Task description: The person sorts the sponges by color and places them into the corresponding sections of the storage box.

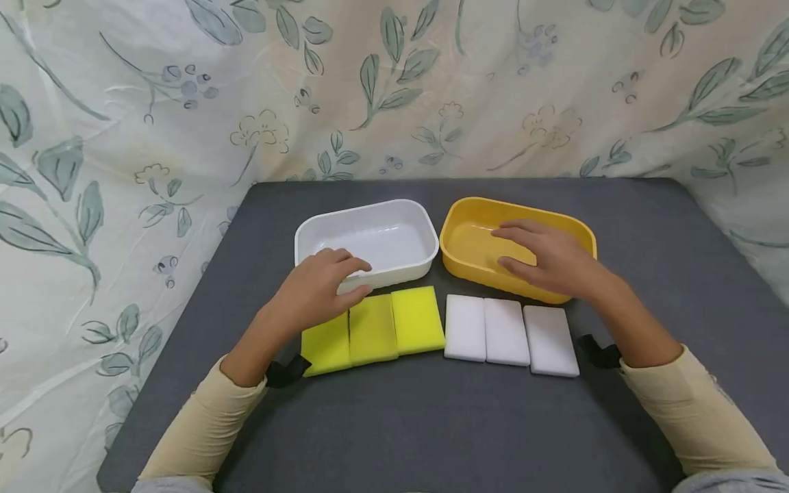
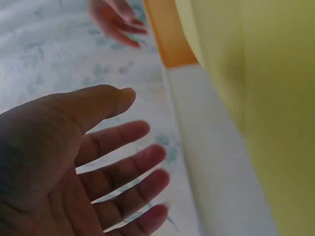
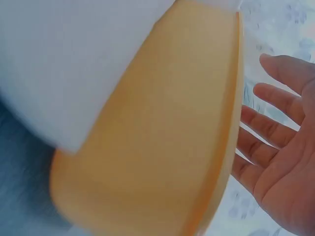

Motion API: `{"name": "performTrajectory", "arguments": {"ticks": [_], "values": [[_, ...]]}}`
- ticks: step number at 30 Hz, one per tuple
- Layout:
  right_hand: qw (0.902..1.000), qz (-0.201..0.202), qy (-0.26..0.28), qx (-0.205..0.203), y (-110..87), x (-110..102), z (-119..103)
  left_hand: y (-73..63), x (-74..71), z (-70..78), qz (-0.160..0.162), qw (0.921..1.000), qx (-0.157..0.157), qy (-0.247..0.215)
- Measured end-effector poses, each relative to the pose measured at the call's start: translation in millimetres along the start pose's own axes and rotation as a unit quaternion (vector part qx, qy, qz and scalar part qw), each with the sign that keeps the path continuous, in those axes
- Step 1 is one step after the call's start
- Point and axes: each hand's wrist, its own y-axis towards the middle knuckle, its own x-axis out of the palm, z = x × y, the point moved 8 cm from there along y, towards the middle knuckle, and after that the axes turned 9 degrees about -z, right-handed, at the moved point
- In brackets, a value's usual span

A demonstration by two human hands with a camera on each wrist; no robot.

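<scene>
My left hand (image 1: pixel 322 286) hovers over the near rim of a white tray (image 1: pixel 394 277), its fingers spread and holding nothing. Below it lie three yellow sponges (image 1: pixel 419 320) side by side, the leftmost partly hidden by the hand. Over the yellow tray (image 1: pixel 474 270) is my right hand (image 1: pixel 547 257), fingers extended and holding nothing. Three white sponges (image 1: pixel 507 332) lie in a row in front of that tray. In the left wrist view, a yellow sponge (image 2: pixel 275 118) fills the right side; in the right wrist view, a white sponge (image 3: pixel 74 59) looms close.
Both trays stand close together toward the back of a dark grey table (image 1: pixel 394 424). Behind and to the left hangs a leaf-patterned cloth (image 1: pixel 345 89). A black strap (image 1: pixel 288 372) is on the left wrist, another black strap (image 1: pixel 599 351) on the right.
</scene>
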Motion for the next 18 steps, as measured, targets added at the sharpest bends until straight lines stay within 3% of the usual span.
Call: {"name": "performTrajectory", "arguments": {"ticks": [7,15,18], "values": [[0.9981,-0.032,-0.028,-0.044,26.6,16.8,-25.1,-31.3,17.1,17.5,-0.074,0.9971,0.001,-0.017],[0.9936,-0.043,-0.043,-0.095,51.0,29.9,-52.4,-51.3,29.7,17.4,-0.044,0.999,0.001,-0.008],[0.9928,-0.044,-0.048,-0.1,57.4,34.8,-57.2,-57.8,35.7,12.7,-0.053,0.9984,-0.014,-0.013]]}}
